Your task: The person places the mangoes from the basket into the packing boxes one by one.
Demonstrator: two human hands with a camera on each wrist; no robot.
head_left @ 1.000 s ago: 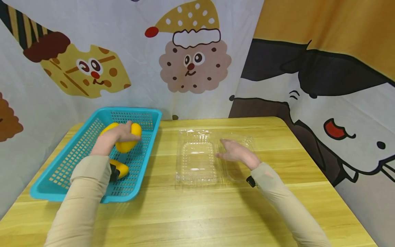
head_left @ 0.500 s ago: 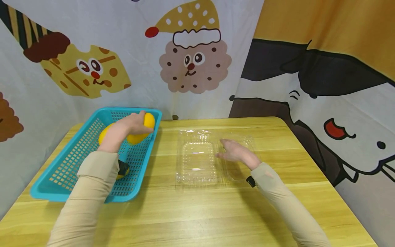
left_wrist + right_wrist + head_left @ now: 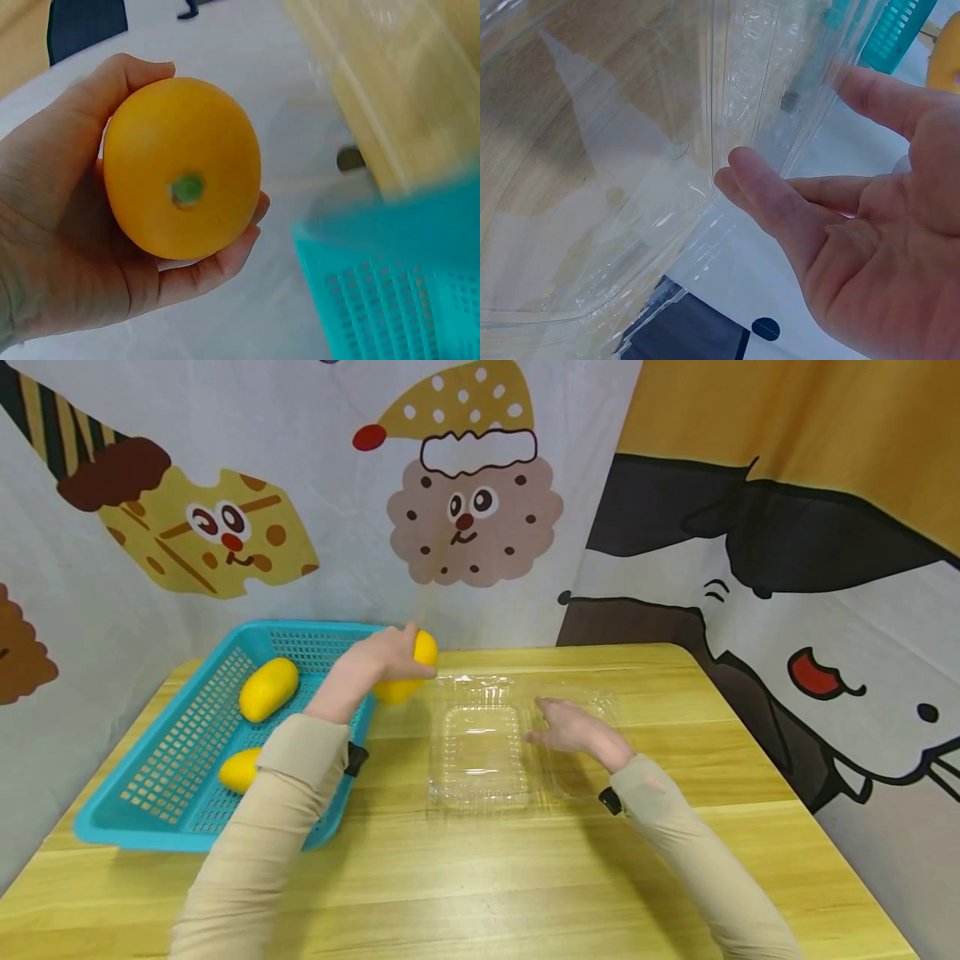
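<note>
My left hand [image 3: 384,656] grips a yellow mango [image 3: 184,150] with a green stem spot, the fingers and thumb curled round its sides. It is held in the air by the right rim of the blue basket [image 3: 135,839], left of a clear plastic clamshell box [image 3: 483,752]. That box lies opened flat on the table, its two halves side by side. Over its middle fold is my right hand [image 3: 570,727], its fingers extended; in the right wrist view the fingertips [image 3: 739,161] touch the plastic edge.
Inside the basket lie two more mangoes, one farther back [image 3: 268,690] and one nearer the front [image 3: 238,769], partly behind my left sleeve. The wooden table [image 3: 480,885] ends at a cartoon-printed cloth [image 3: 330,543] behind.
My left hand has lifted the mango from within the basket and carried it right, past the basket's rim. The right hand and the clamshell box have stayed in place.
</note>
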